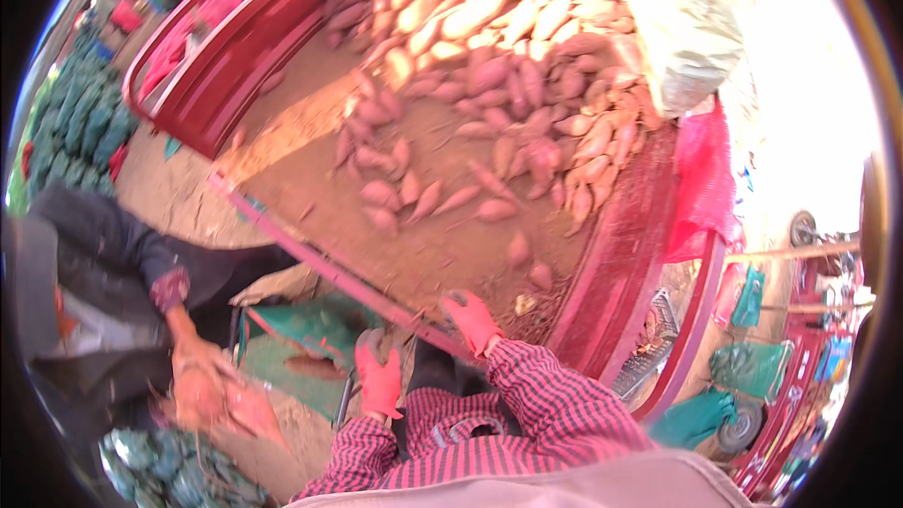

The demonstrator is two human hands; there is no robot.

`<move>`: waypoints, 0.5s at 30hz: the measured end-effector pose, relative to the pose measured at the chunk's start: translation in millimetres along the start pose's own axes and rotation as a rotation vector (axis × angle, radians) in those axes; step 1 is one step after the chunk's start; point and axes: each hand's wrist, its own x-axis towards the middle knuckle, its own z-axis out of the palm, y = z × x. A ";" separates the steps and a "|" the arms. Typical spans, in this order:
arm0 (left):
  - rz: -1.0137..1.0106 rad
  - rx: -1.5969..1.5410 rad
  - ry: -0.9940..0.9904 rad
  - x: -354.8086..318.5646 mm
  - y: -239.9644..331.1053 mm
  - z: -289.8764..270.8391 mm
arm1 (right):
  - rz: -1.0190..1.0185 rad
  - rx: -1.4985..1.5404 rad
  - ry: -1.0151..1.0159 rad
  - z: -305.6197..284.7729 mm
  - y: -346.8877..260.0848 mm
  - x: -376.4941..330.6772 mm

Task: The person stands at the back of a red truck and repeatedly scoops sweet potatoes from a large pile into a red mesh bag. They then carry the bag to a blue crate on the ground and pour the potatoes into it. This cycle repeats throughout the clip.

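Sweet potatoes (pixel 489 75) lie heaped in a red cargo bed, with several loose ones nearer to me. My right hand (pixel 473 322), in a pink glove with grey fingertips, is over the near edge (pixel 376 299) of the bed. Its fingers are slightly bent and apart, with nothing visible in them. My left hand (pixel 379 379), gloved alike, hovers just outside that edge, thumb and fingers apart, also without anything visible. Beside it, to the left, a green sack (pixel 315 339) hangs with its mouth open. A co-worker's hands (pixel 202 362) at the left hold sweet potatoes (pixel 249 414).
The bed's red side walls rise at left (pixel 249 61) and right (pixel 621 245). A white sack (pixel 682 33) stands at the far right corner, above pink mesh (pixel 704 179). Filled green sacks (pixel 85 122) are piled at the far left; another (pixel 179 470) sits at lower left.
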 end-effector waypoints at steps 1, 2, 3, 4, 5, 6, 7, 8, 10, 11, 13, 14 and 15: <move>-0.013 0.002 -0.088 27.0 26.5 16.6 | -0.059 0.012 0.135 -22.5 -8.8 10.6; 0.003 0.025 -0.149 57.3 49.4 31.0 | -0.039 0.018 0.282 -42.7 -19.4 19.5; -0.061 0.113 -0.252 94.0 70.0 48.0 | -0.110 -0.004 0.382 -62.8 -31.5 26.5; 0.025 0.056 -0.256 125.5 88.5 63.5 | -0.105 -0.032 0.491 -83.4 -45.9 35.2; 0.046 0.055 -0.292 163.2 105.9 83.8 | -0.154 -0.048 0.589 -101.7 -63.3 49.5; 0.160 0.057 -0.294 198.9 119.6 102.3 | -0.187 -0.161 0.691 -117.5 -81.8 67.1; 0.250 0.077 -0.309 234.3 131.8 121.6 | -0.270 -0.263 0.787 -133.3 -99.8 85.3; 0.226 0.143 -0.323 267.3 142.5 141.7 | -0.346 -0.363 0.882 -146.9 -115.8 103.9; 0.204 0.220 -0.291 327.7 164.3 183.8 | -0.384 -0.521 0.888 -174.9 -144.7 144.6; 0.195 0.233 -0.262 354.9 175.2 201.5 | -0.355 -0.603 0.887 -187.1 -155.2 163.4; 0.287 0.179 -0.247 409.3 196.3 223.3 | -0.318 -0.671 0.749 -205.7 -170.3 197.0; 0.300 0.196 -0.200 434.6 209.3 232.6 | -0.258 -0.697 0.679 -212.5 -173.4 208.5; 0.282 0.239 -0.204 458.4 222.5 241.1 | -0.188 -0.669 0.633 -216.0 -173.0 215.5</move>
